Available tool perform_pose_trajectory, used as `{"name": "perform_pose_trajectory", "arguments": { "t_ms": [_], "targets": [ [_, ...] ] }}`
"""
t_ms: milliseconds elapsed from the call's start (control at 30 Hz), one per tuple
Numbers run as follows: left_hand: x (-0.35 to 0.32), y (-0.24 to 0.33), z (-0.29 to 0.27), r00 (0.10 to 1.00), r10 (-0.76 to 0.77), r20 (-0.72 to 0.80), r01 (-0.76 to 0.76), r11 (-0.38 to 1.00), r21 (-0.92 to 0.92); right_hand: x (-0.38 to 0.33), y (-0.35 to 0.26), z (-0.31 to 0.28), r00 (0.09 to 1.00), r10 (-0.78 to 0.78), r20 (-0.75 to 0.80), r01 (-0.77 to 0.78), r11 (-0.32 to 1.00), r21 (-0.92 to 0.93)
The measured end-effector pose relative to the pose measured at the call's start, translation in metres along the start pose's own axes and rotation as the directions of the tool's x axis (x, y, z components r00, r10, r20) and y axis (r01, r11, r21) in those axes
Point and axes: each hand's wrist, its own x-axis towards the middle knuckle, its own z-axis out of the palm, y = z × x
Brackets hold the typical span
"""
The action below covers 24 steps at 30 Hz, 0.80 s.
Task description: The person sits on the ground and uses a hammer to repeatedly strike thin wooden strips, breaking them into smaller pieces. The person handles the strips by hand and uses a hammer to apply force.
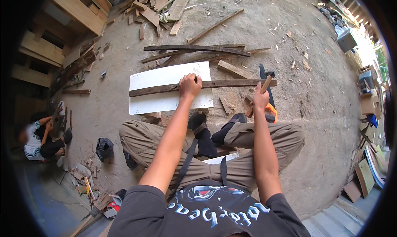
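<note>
Across the white panel [144,106], from left edge to well past right, a wooden batten [155,89]. Near the panel's right edge, left hand [190,86], fingers curled narrow atop the batten; cannot tell whether pinching anything. Right of the panel, right hand [260,99] wrapped around a hammer [266,84], fingers beside the batten.

Single head-worn fisheye, facing down over long dark-brown wooden strip [213,84]; wearer's dark-grey printed T-shirt [206,216] closest, this side of strip; grey-brown dirt floor [318,92] spreads beyond.
</note>
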Motion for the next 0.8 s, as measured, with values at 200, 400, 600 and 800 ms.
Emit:
{"name": "perform_pose_trajectory", "arguments": {
  "t_ms": [200, 400, 600, 800],
  "targets": [
    [-0.005, 0.000, 0.014, 0.982, 0.029, -0.187, 0.000, 0.988, 0.156, -0.117, -0.061, -0.030, 0.902, -0.308, 0.302, 0.339, 0.939, -0.054],
    [-0.003, 0.005, 0.011, 0.978, 0.042, -0.202, -0.017, 0.992, 0.123, -0.142, -0.076, -0.018, 0.694, -0.352, 0.628, 0.547, 0.824, -0.143],
    [-0.006, 0.000, 0.016, 0.974, 0.044, -0.223, -0.024, 0.995, 0.092, -0.165, -0.124, -0.006, 0.643, -0.526, 0.557, 0.640, 0.768, -0.013],
    [-0.001, 0.003, 0.020, 0.939, 0.090, -0.332, -0.051, 0.991, 0.125, -0.143, -0.088, -0.011, 0.633, -0.304, 0.712, 0.681, 0.657, -0.324]
  ]
}}
